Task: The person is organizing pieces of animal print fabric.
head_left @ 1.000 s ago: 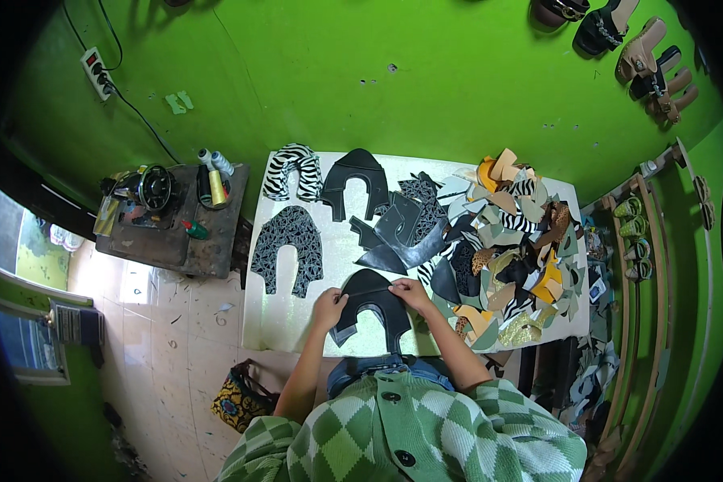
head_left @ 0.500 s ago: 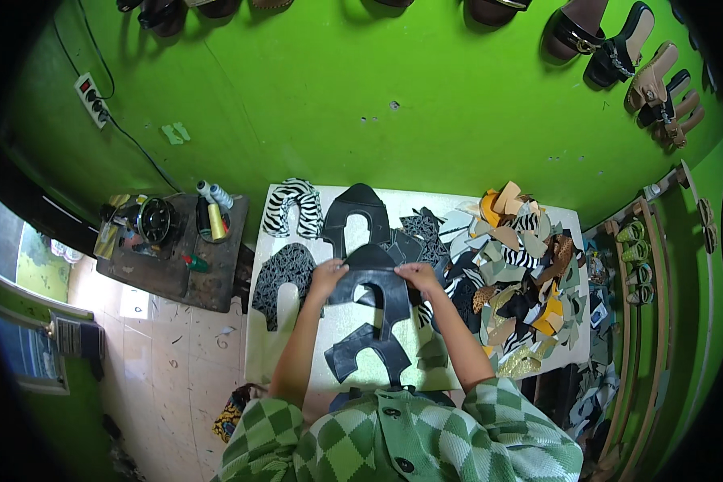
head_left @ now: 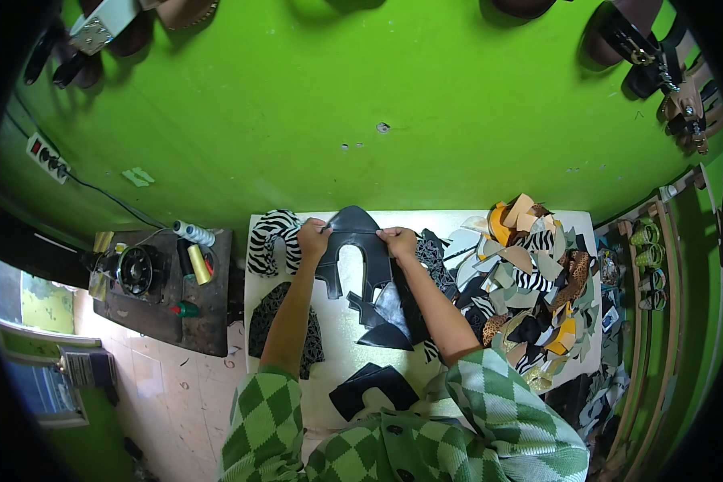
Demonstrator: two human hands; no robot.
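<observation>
At the far middle of the white-topped table lies a black arch-shaped shoe-upper piece (head_left: 353, 223), smooth like leather, with a pointed top. My left hand (head_left: 316, 236) pinches its left edge and my right hand (head_left: 398, 243) its right edge, both arms stretched out. Whether another piece lies directly under it, I cannot tell. Just nearer are smaller black cut pieces (head_left: 386, 336). Left of my left hand is a zebra-print arch piece (head_left: 263, 243), with a dark patterned piece (head_left: 267, 309) below it. More black pieces (head_left: 368, 387) lie at the near edge, partly against my clothing.
A heap of mixed scraps (head_left: 530, 277) covers the table's right side. On the left, a dark sewing-machine table (head_left: 177, 325) carries thread spools (head_left: 194, 233) and a machine wheel (head_left: 136, 271). Sandals hang on the green wall; a wooden rack (head_left: 659, 297) stands at right.
Both hands have moved away from me, carrying the black arch-shaped piece to the far black piece's place. The view has shifted, and smaller black pieces now show in the middle.
</observation>
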